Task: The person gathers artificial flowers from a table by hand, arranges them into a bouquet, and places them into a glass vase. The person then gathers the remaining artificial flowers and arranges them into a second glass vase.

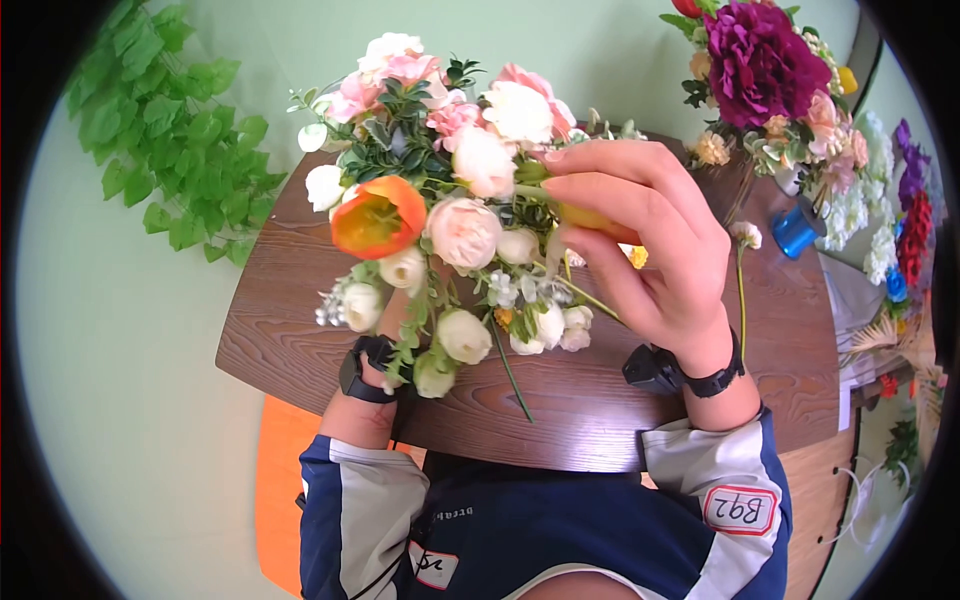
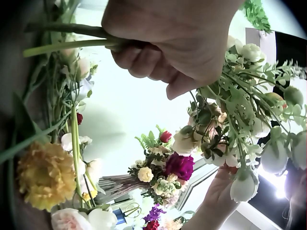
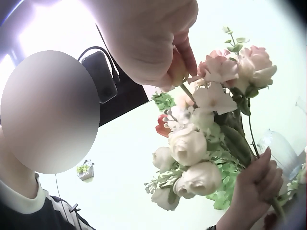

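Observation:
My left hand (image 2: 168, 43) grips a bundle of flower stems (image 2: 72, 45); in the head view the blooms cover most of that hand. Above it spreads the bouquet, with a pale pink bloom (image 1: 464, 234), white round buds (image 1: 463, 336), pink blossoms (image 1: 455, 120) and an orange tulip (image 1: 378, 218). At the bouquet's right side, my right hand (image 1: 660, 230) pinches a yellow-orange tulip (image 1: 592, 220) by its head. In the right wrist view, this hand (image 3: 153, 43) has the tulip's stem (image 3: 188, 92) pointing down among the blooms.
On the brown wooden table (image 1: 290, 310) lies a single white flower (image 1: 745, 234) with a long stem. Back right stands another bouquet with a large purple bloom (image 1: 765, 65), near a blue spool (image 1: 797, 230). Green leaves (image 1: 165, 120) hang on the left wall. More flowers (image 1: 912, 240) lie far right.

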`<state>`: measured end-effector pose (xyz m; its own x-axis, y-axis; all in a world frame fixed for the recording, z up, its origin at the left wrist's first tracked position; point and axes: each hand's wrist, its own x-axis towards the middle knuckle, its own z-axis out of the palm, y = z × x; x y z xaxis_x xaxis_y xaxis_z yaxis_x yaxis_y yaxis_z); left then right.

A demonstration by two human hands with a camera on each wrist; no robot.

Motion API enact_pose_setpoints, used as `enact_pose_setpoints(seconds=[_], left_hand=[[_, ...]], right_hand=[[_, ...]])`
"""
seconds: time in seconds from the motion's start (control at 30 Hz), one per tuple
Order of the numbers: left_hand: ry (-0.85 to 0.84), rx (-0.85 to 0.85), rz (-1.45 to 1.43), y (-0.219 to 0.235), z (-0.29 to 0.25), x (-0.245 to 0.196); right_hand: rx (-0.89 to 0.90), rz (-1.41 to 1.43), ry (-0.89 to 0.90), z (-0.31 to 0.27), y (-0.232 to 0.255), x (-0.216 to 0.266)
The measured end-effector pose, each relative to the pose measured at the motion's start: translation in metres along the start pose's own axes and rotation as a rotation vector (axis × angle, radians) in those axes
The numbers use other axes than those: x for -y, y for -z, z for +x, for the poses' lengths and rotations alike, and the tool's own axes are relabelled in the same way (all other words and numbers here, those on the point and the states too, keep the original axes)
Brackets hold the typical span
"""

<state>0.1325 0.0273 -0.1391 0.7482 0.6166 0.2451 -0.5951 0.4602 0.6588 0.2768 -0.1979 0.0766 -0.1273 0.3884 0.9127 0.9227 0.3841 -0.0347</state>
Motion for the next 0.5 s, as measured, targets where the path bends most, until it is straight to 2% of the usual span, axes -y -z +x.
enact_pose_setpoints(seconds=[0.03,0.13,0.23,0.33,0.43,0.5], left_hand=[[-0.002,-0.001,-0.001,-0.001,0.013,0.001],[0.001,-0.006,-0.004,0.006,0.003,0.0],[0.002,-0.005,-0.007,0.012,0.001,-0.001],[0.002,-0.005,-0.009,0.014,0.009,-0.002],[-0.004,-0.01,-0.011,0.007,0.028,0.008],[-0.01,-0.015,-0.011,-0.008,0.031,-0.005]], right_hand=[[0.0,0.001,0.002,0.0,-0.002,-0.001],[-0.003,-0.001,0.053,-0.001,-0.002,-0.003],[0.083,0.0,0.051,0.0,0.002,-0.004],[-0.045,0.027,0.032,-0.002,-0.003,-0.011],[-0.055,0.019,-0.025,-0.005,-0.004,-0.013],[-0.028,0.033,-0.075,-0.005,-0.007,-0.013]])
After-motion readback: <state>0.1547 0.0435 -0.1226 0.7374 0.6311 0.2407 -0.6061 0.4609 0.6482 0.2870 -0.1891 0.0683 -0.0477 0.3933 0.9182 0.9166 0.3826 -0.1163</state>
